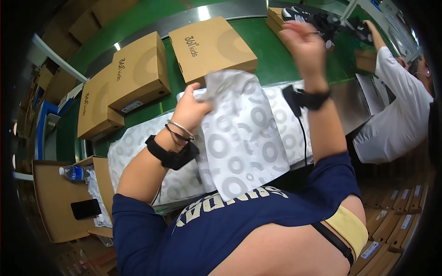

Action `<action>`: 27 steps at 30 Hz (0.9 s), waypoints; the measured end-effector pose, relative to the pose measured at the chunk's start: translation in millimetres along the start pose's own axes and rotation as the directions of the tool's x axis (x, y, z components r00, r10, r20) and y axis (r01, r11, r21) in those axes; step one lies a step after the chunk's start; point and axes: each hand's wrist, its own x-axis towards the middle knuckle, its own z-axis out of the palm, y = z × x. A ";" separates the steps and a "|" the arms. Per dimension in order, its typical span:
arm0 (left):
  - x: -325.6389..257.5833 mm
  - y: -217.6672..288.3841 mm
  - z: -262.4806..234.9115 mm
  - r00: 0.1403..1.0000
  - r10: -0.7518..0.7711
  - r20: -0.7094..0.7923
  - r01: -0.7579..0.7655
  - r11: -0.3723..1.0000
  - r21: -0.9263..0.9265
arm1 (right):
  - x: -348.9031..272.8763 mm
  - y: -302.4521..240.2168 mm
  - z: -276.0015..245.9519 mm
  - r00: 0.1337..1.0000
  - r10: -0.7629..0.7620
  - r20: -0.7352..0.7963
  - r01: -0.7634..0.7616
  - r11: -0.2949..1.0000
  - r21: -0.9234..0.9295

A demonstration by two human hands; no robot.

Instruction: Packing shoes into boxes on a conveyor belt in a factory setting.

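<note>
Nearest, left hand (pixel 192 109) pinched shut on the upper edge of a sheet of white tissue paper (pixel 239 147) printed with grey rings, lifted off the stack of the same paper (pixel 138 147) spread below, just in front of the body. Worth keeping that pinch at the corner only, peeling slowly, so a single sheet comes away and no second one clings. Further up, right hand (pixel 306 48) raised above the green conveyor belt (pixel 271 55), fingers loosely spread and holding nothing that shows; blurred, so hard to say more. Better brought down to the opposite edge to keep the sheet flat and uncreased. Beyond, closed brown cardboard boxes (pixel 138 69) lying on the belt, well apart from the paper. Farthest, dark shoes (pixel 322 20) near an open box, and a co-worker in a white shirt (pixel 396 110) reaching toward them.
</note>
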 end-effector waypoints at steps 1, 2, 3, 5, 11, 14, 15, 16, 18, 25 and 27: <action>-0.9 8.3 -0.7 0.999 -0.011 -0.030 0.024 0.879 0.476 | 3.4 50.3 9.6 0.992 0.090 0.088 -0.076 0.986 -0.146; -3.2 15.8 -0.9 0.997 -0.006 -0.071 0.063 0.546 0.835 | 0.8 86.2 18.7 0.964 -0.124 0.234 0.227 0.840 -0.492; -2.7 0.9 -8.6 0.990 0.102 -0.092 0.035 0.464 0.885 | -9.0 99.5 40.2 0.921 0.023 0.388 0.238 0.755 -0.611; 12.2 -6.6 -20.0 0.982 0.102 -0.160 0.113 0.360 0.926 | -27.2 134.1 64.8 0.728 0.221 0.650 0.525 0.431 -0.734; 72.5 -52.5 -48.7 0.984 0.092 -0.154 -0.019 0.909 0.417 | -43.4 169.1 78.7 0.810 0.002 0.586 0.439 0.661 -0.609; 76.7 -63.0 -42.4 0.949 0.276 -0.153 -0.177 0.868 0.464 | -36.7 157.4 64.5 0.975 0.153 0.161 -0.067 0.894 -0.443; 74.6 -59.6 -41.1 0.984 0.164 -0.074 -0.124 0.913 0.388 | -32.6 164.0 50.1 0.975 0.156 0.160 -0.069 0.891 -0.450; 73.4 -57.1 -39.9 0.998 0.056 0.017 -0.059 0.947 0.315 | -25.4 171.5 34.7 0.907 0.412 -0.080 -0.416 0.909 -0.030; 77.4 -66.0 -50.2 0.990 -0.108 -0.091 0.138 0.870 0.473 | -26.1 128.9 35.7 0.529 0.836 -0.144 -0.594 0.486 0.641; 5.7 -61.4 -19.1 0.942 0.054 -0.330 0.128 0.854 0.504 | -104.1 89.7 -43.1 0.199 0.834 0.514 -0.892 0.372 -0.258; -45.0 -88.0 4.5 0.981 -0.109 -0.163 0.122 0.990 0.071 | -142.1 62.3 -53.7 0.158 0.704 0.693 -0.806 0.497 -0.321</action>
